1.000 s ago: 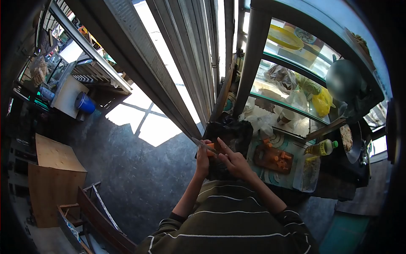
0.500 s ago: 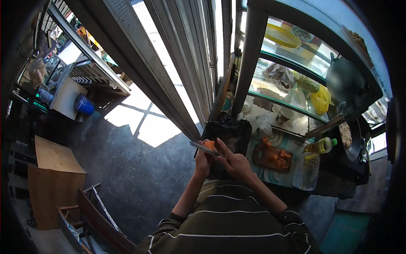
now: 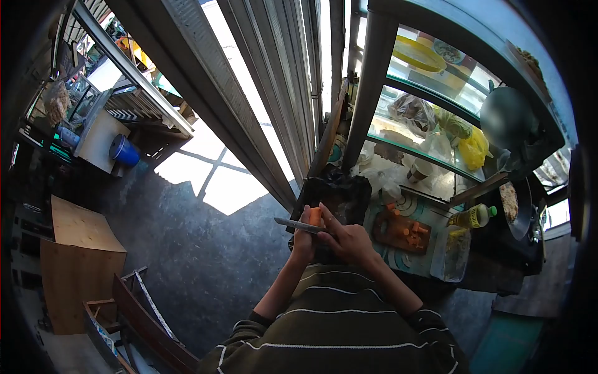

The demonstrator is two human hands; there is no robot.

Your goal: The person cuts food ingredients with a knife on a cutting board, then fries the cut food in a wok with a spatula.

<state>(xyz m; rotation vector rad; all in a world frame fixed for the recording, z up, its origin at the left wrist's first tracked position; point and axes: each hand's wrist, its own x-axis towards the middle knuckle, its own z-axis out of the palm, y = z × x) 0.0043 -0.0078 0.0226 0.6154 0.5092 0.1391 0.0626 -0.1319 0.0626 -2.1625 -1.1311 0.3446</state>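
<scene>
Between my two hands is a short orange piece [image 3: 315, 216] that looks like carrot. My left hand [image 3: 303, 242] is wrapped round its left side. In my right hand [image 3: 351, 242] is a knife [image 3: 299, 224], its blade pointing left across the fingers of my left hand, below the orange piece. A black plastic bag [image 3: 355, 190] lies open just beyond my hands. To the right, several more orange pieces [image 3: 411, 240] rest on a brown board [image 3: 389, 235].
A clear plastic container [image 3: 451, 258] and a yellow bottle with a green cap [image 3: 471, 217] are right of the board. The glass cabinet [image 3: 374, 81] stands behind. Farther right is a pan [image 3: 522, 215]; at left are a blue bucket [image 3: 124, 151] and a wooden box [image 3: 84, 262].
The knife blade has dropped slightly and lies flatter. The orange piece has shifted a little to the right and stands more upright between my hands.
</scene>
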